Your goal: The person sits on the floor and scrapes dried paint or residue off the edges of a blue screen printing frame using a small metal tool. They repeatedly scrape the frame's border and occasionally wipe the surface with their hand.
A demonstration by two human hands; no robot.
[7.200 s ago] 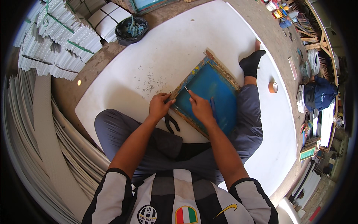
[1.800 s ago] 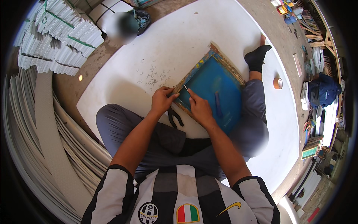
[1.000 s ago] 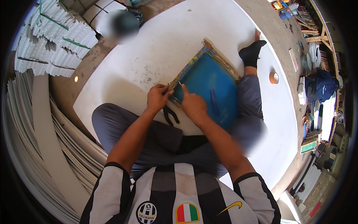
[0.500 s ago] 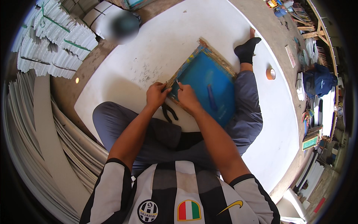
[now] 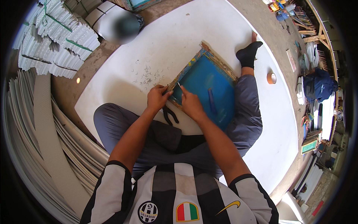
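Note:
A wooden frame (image 5: 185, 69) with worn, paint-flecked bars and a blue sheet (image 5: 220, 84) across it lies slanted between my legs. At its left corner my left hand (image 5: 157, 98) is closed, thumb and fingers pinching the wooden bar. My right hand (image 5: 192, 104) is closed around a slim tool, whose pale, narrow tip (image 5: 179, 85) points at the inner side of that bar; its handle is hidden in my fist. Pliers with black handles (image 5: 170, 115) lie beside my left hand, their jaws hidden. A dark blue strip (image 5: 212, 101) lies on the blue sheet.
Small bent metal bits, like staples (image 5: 148, 76), are scattered on the white board (image 5: 123, 71) beneath me. A roll of brown tape (image 5: 271, 78) stands on the right. Bundled white sheets (image 5: 56, 43) and long pale strips (image 5: 48, 123) crowd the left side.
My right hand has drawn slightly back and to the right from the left bar, showing more of the tool's pale tip. My left hand keeps its place on the frame.

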